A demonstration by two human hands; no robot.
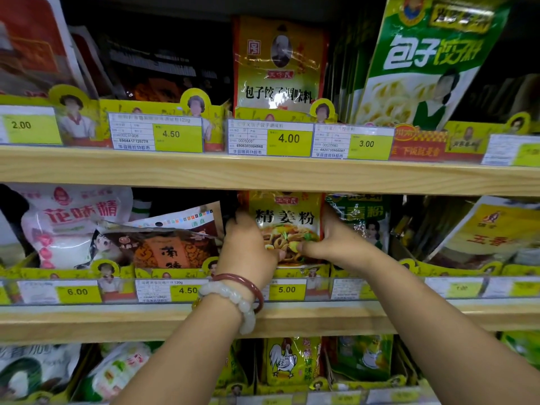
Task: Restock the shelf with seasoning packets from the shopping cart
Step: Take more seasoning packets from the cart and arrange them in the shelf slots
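A yellow ginger-powder seasoning packet stands upright in its slot on the middle shelf, above the 5.00 price tag. My left hand, with two bracelets on the wrist, grips the packet's left edge. My right hand grips its right edge, thumb pressed on the front near the bottom. Both hands hold the same packet between them. The shopping cart is out of view.
Brown and white packets lean to the left of the slot, green packets stand to the right. The upper shelf hangs just above the packet's top. Chicken-seasoning packets fill the lower shelf under my forearms.
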